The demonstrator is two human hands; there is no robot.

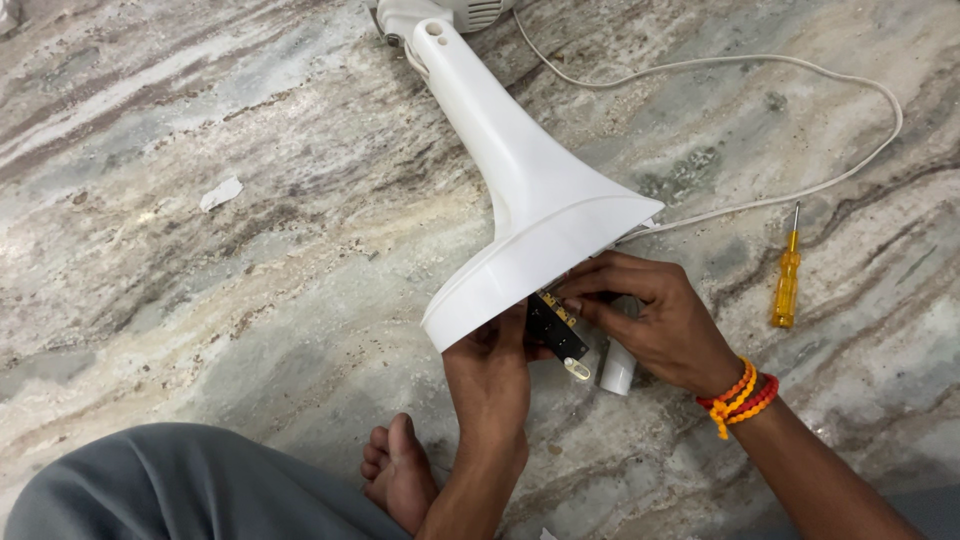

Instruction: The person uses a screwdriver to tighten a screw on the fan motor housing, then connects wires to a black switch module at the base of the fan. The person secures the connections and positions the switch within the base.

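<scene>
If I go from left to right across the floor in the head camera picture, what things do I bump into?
Scrap of paper → white fan stand → left hand → right hand → yellow screwdriver.

Left hand [492, 362] and right hand [655, 315], fingers curled.

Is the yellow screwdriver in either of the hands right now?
No: the yellow screwdriver lies on the stone floor, apart from the right hand and left hand, which are at the white fan stand.
</scene>
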